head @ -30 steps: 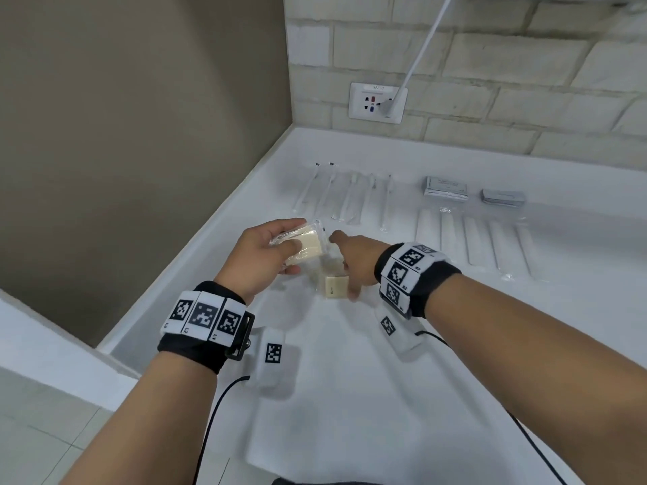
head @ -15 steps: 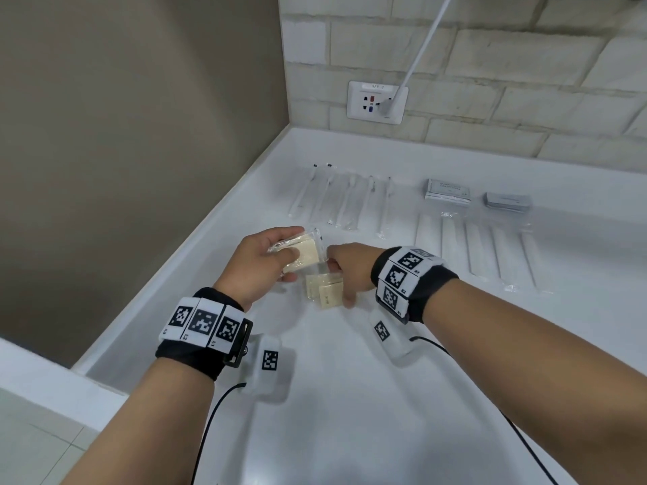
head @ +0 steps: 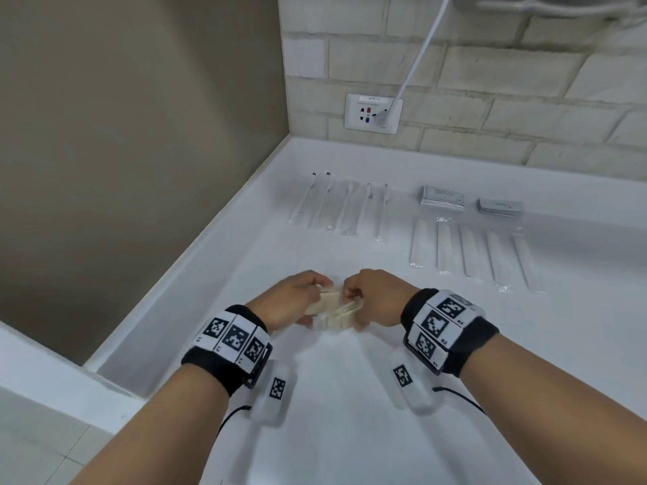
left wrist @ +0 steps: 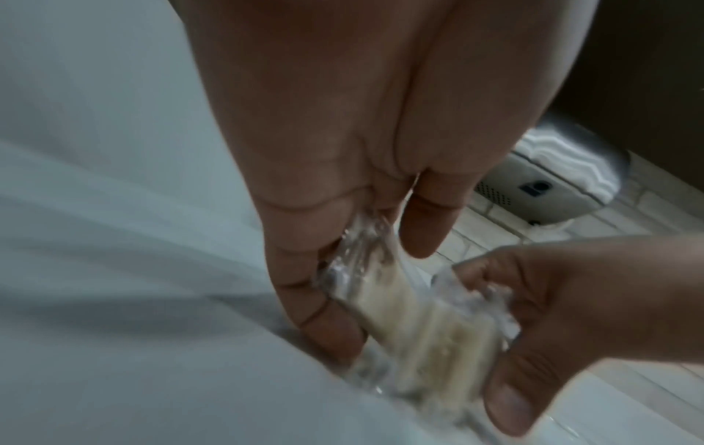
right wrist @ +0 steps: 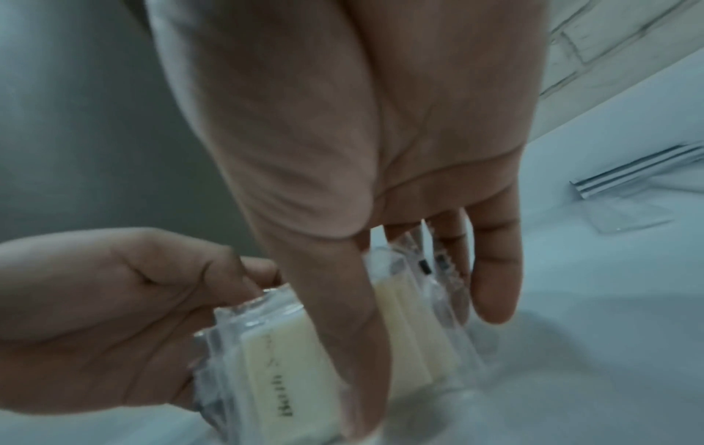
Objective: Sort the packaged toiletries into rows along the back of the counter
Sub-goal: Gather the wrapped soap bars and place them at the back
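Both hands (head: 294,299) now squeeze stacked soap packets (head: 332,311) between their fingers (left wrist: 327,325).

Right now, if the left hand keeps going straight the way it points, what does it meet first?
Probably the right hand: the left hand points across at it, both gripping the wrapped soap bars between them. Depth is unclear.
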